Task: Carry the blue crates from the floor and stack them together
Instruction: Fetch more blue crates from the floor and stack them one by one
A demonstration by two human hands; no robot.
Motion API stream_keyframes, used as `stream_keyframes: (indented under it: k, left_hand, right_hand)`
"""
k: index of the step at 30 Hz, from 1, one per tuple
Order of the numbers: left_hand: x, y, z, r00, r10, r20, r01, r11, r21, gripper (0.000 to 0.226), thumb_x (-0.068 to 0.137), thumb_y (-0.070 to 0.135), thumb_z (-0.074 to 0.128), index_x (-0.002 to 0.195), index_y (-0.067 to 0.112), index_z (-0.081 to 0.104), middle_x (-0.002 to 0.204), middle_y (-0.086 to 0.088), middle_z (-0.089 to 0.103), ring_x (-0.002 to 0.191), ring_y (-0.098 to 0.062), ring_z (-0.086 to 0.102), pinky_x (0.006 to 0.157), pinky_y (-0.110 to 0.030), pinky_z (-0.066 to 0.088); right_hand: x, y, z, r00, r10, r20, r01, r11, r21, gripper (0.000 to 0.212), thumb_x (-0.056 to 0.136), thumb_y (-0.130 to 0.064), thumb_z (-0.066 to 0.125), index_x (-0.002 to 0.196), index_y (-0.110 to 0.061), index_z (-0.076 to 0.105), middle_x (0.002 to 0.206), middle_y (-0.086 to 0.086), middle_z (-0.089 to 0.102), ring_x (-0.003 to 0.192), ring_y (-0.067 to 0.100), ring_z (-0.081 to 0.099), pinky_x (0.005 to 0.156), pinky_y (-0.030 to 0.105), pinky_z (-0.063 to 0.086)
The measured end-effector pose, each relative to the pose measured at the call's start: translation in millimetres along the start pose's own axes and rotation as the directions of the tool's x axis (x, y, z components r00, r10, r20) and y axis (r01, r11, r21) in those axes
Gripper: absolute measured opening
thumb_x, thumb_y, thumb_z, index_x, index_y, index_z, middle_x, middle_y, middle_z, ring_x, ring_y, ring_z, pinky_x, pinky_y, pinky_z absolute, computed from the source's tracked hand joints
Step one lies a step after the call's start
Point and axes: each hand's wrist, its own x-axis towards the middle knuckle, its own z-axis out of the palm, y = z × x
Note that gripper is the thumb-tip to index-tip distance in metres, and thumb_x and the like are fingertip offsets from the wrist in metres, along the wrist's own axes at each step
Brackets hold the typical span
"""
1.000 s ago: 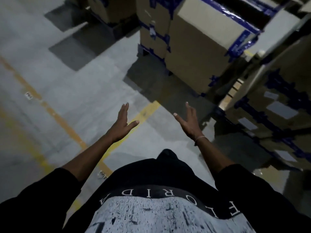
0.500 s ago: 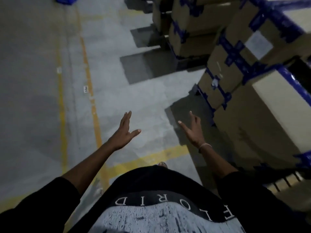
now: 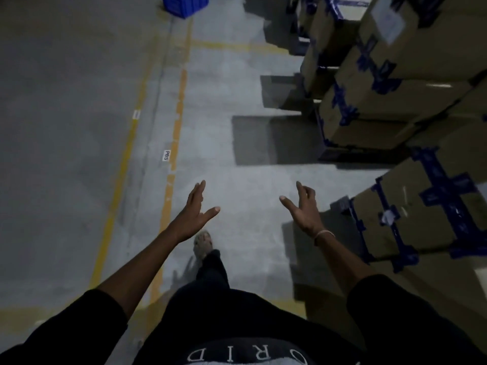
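A blue crate (image 3: 184, 5) stands on the concrete floor far ahead, cut off by the top edge of the view. My left hand (image 3: 193, 213) is held out in front of me, fingers straight, thumb spread, holding nothing. My right hand (image 3: 303, 209) is raised at the same height, palm facing inward, fingers loosely extended, also empty. Both hands are far from the crate. One foot (image 3: 203, 243) steps forward between the arms.
Stacks of cardboard boxes (image 3: 411, 75) bound with blue tape line the right side on pallets, with a nearer stack (image 3: 421, 214) close to my right arm. Yellow floor lines (image 3: 179, 106) run ahead on the left. A small floor label (image 3: 166, 155) lies beside them.
The view has swung left along the aisle; the box stacks shifted to the right and the blue crate came further into sight ahead. Both hands stayed raised and empty.
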Motion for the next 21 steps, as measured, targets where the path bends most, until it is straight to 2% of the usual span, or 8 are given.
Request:
stream_keyframes:
  k: [5,10,16,18,21]
  left_hand:
    - [110,4,-79,0.999,-0.033,-0.018,0.033,0.999,-0.004,0.093,0.093,0.055,0.062,0.160,0.041,-0.002,0.169,0.014,-0.009,0.153,-0.016,0.020,0.109,-0.032,0.035]
    - [205,22,-166,1.000,0.014,0.022,-0.016,0.996,0.089,0.096,0.089,0.060,0.061,0.159,0.043,-0.001,0.168,0.016,-0.011,0.155,-0.014,0.015,0.116,-0.041,0.039]
    - [298,38,-235,1.000,0.002,0.019,-0.004,0.995,0.099,0.091,0.094,0.052,0.061,0.160,0.040,-0.001,0.168,0.015,-0.010,0.153,-0.016,0.019,0.110,-0.033,0.037]
    - [330,37,-251,1.000,-0.019,0.019,0.017,0.994,0.106,0.091,0.094,0.053,0.060,0.160,0.040,-0.001,0.168,0.015,-0.011,0.153,-0.017,0.020,0.109,-0.031,0.035]
    - [403,41,-284,1.000,-0.017,0.003,0.017,0.995,0.100,0.092,0.092,0.058,0.060,0.159,0.044,-0.001,0.167,0.018,-0.011,0.153,-0.015,0.020,0.110,-0.032,0.034]
  right_hand:
    - [114,-59,28,1.000,0.007,0.018,-0.007,1.000,0.009,0.094,0.084,-0.071,0.056,0.156,-0.020,0.023,0.154,-0.004,0.020,0.144,0.023,0.027,0.118,0.043,0.029]
    - [216,-131,49,1.000,0.010,0.003,-0.010,0.999,0.033,0.095,0.082,-0.070,0.058,0.156,-0.020,0.024,0.154,-0.004,0.021,0.144,0.024,0.027,0.119,0.045,0.028]
    - [322,-188,66,0.999,-0.002,0.038,0.001,1.000,0.029,0.095,0.083,-0.069,0.059,0.156,-0.020,0.024,0.156,-0.002,0.019,0.145,0.024,0.027,0.119,0.044,0.028]
    - [360,-201,68,0.999,-0.009,0.046,0.008,1.000,0.016,0.097,0.081,-0.074,0.057,0.155,-0.022,0.023,0.156,-0.001,0.020,0.144,0.026,0.027,0.118,0.048,0.029]
    - [442,-224,74,0.998,-0.024,0.063,0.022,0.999,0.027,0.094,0.083,-0.069,0.059,0.155,-0.021,0.024,0.154,-0.001,0.021,0.143,0.025,0.029,0.117,0.046,0.031]
